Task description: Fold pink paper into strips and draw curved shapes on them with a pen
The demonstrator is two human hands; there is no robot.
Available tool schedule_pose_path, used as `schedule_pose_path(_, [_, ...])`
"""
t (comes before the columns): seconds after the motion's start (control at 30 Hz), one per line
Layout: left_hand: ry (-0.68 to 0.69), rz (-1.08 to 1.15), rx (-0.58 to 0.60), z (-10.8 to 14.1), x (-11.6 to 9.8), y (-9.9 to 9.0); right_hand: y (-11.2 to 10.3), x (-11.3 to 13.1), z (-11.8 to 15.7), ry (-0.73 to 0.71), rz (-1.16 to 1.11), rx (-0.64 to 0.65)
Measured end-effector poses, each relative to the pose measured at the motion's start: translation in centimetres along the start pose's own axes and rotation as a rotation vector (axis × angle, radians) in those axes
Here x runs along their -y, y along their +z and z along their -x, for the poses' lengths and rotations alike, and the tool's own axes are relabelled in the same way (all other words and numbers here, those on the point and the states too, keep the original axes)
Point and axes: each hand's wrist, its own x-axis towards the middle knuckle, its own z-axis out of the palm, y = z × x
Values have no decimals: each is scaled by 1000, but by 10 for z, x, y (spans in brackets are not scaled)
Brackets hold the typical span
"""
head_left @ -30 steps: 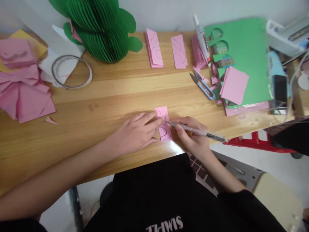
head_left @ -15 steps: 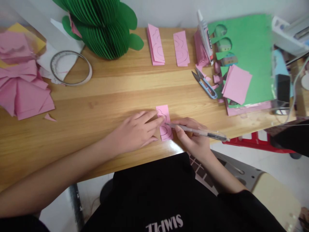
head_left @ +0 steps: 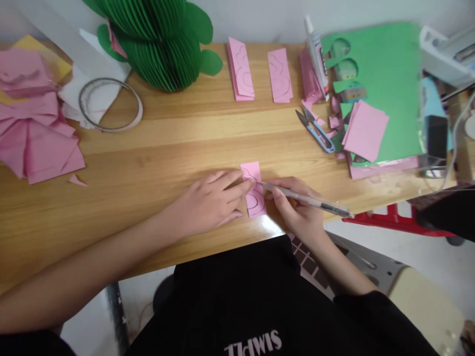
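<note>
A small pink paper strip (head_left: 256,206) lies near the front of the wooden table, with curved dark outlines drawn on it. My left hand (head_left: 210,200) lies spread on the table, fingertips resting on the strip's left side. In my right hand (head_left: 302,205) is a clear-barrelled pen (head_left: 308,199), its tip at the strip's upper right part. Farther back lie a folded pink paper (head_left: 242,69) and a second pink piece (head_left: 280,75), both with similar curved outlines.
Thread snips (head_left: 316,130) lie by pink scraps, right of centre. A glue tube (head_left: 317,57), a pink paper stack (head_left: 366,130) and green sheets (head_left: 393,74) are behind. A tape roll (head_left: 139,106), green honeycomb paper (head_left: 163,64) and pink folded paper (head_left: 52,143) occupy the left.
The pen tip has moved slightly up and to the right on the pink strip. My left hand keeps its place on the paper.
</note>
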Motion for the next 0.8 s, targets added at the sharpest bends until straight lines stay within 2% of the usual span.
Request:
schedule_pose_path(0.43, [-8,-10,-1,0,0,2,0,-2,-4,7,0,0])
schedule_pose_path(0.6, [-8,-2,-11,1,1,3,0,-2,2,65,-87,-15])
schedule_pose_path(0.8, [26,35,44,2,6,2,4,-6,6,78,-92,-36])
